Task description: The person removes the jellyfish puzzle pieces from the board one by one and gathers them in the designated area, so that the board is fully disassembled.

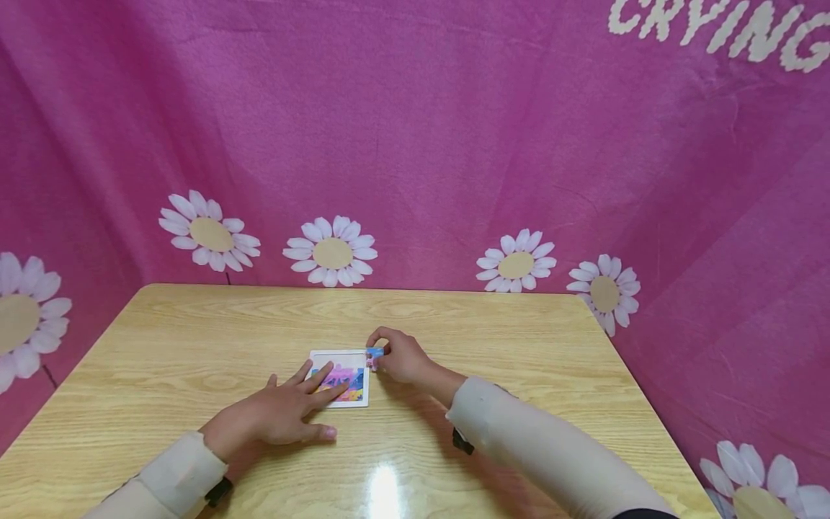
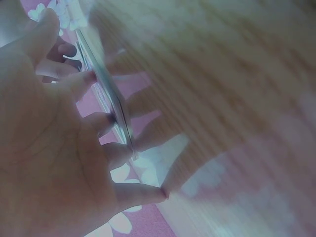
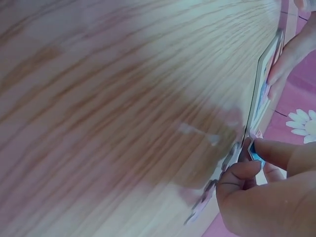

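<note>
A small white-framed jigsaw puzzle lies on the table, its lower part filled with a pink, blue and yellow picture and its upper part pale. My left hand rests over its left side with fingers spread, the fingertips touching the puzzle; in the left wrist view the fingers reach along the frame's edge. At the frame's upper right corner, my right hand pinches a blue and pink puzzle piece between thumb and finger. The right wrist view shows this piece close to the frame, partly covered by the fingers.
Loose puzzle pieces lie on the table beside my right hand in the right wrist view; the head view hides them. The wooden table ends at a pink curtain with daisies, which also hangs along both sides.
</note>
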Action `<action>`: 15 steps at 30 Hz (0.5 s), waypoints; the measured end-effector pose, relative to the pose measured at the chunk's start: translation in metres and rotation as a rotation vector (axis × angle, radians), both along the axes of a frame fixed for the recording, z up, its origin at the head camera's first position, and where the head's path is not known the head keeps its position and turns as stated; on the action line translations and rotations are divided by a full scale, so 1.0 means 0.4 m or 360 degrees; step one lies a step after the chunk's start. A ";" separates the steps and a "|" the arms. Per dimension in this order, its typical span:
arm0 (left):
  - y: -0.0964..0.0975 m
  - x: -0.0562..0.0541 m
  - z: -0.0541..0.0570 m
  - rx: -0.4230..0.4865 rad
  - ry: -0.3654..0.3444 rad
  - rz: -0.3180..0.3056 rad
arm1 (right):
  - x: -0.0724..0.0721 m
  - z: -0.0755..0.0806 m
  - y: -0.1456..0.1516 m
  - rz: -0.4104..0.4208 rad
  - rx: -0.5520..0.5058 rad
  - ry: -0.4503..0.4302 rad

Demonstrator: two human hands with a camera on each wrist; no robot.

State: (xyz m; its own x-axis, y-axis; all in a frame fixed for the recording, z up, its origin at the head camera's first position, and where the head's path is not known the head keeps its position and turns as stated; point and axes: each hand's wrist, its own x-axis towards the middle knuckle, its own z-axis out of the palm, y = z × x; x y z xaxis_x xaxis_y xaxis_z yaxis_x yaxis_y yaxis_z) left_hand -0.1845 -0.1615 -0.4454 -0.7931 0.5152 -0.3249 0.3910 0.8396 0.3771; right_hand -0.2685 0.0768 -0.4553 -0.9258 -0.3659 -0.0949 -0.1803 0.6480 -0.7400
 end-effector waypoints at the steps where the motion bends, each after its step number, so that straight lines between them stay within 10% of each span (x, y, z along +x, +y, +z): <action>1: 0.000 0.000 0.000 -0.0002 0.0006 -0.0003 | 0.000 -0.001 0.004 0.0000 -0.0006 -0.0008; 15: 0.001 0.000 0.001 -0.0009 0.0001 -0.0009 | -0.007 -0.004 0.064 0.0003 -0.0040 -0.0017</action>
